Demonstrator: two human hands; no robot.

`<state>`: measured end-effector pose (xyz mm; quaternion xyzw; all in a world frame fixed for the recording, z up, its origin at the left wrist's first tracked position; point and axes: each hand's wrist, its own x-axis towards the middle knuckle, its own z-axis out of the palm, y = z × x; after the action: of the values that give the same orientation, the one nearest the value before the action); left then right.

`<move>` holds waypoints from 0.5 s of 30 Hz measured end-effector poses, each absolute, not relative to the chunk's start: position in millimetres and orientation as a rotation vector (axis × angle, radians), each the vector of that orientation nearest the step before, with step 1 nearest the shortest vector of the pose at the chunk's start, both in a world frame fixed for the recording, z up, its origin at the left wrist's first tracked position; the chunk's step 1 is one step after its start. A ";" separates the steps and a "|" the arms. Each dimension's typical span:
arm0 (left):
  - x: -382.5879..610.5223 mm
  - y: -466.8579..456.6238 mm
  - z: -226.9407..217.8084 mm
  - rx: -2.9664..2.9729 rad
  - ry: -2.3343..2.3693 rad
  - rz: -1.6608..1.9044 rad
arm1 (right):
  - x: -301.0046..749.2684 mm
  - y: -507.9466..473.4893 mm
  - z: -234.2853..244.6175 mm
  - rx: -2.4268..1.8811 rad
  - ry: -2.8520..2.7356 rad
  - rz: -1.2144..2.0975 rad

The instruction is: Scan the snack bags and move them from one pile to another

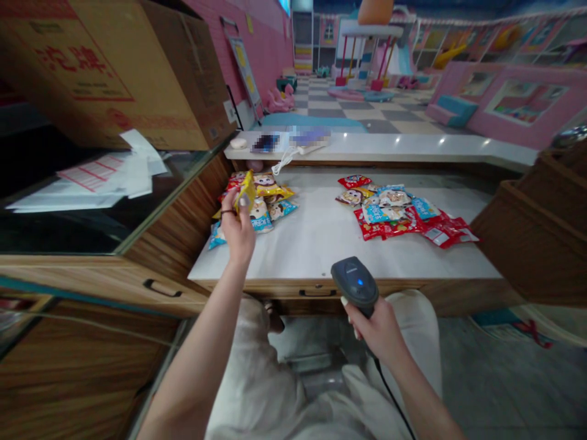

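A yellow snack packet [247, 188] is pinched in my left hand [238, 229], held above the left heap of snack packets [260, 215] in blue, yellow and red. In my right hand [378, 327] is a dark barcode scanner [354, 284], with a small blue light showing on its top and its cable running down past my wrist. The scanner's head is in front of the desk's near edge. On the right side of the white desktop [312, 232] lies a second heap of packets [389, 208], mostly blue and red. My left fingers partly cover the packet they hold.
A big cardboard box [119, 73] and paper slips [105, 180] sit on the glass-topped counter at left. A raised white ledge [389, 145] bounds the desk's back, carrying a white cable [285, 159]. Brown woven baskets [527, 226] stand at right. A drawer handle [317, 293] is below the desktop.
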<state>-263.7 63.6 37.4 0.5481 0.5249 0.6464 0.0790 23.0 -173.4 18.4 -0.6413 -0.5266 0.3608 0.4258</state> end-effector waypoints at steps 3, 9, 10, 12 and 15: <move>-296.9 82.9 43.9 1.948 1.906 1.568 | 21.9 -174.0 14.5 -1.600 -1.306 0.898; -318.2 95.7 35.1 2.231 2.028 0.799 | 25.0 -173.8 9.7 -1.612 -1.283 0.889; -317.0 95.1 35.1 2.231 2.034 0.838 | 25.5 -173.4 9.3 -1.611 -1.285 0.889; -309.4 92.5 37.4 2.226 2.031 0.980 | 26.3 -172.8 9.9 -1.611 -1.290 0.893; -281.1 87.9 42.5 2.311 1.882 1.189 | 27.4 -172.4 13.6 -1.613 -1.283 0.899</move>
<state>-281.1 87.9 42.5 0.7197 0.5862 0.3704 -0.0338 27.4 -172.4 13.6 -0.6469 -0.5149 0.3604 0.4319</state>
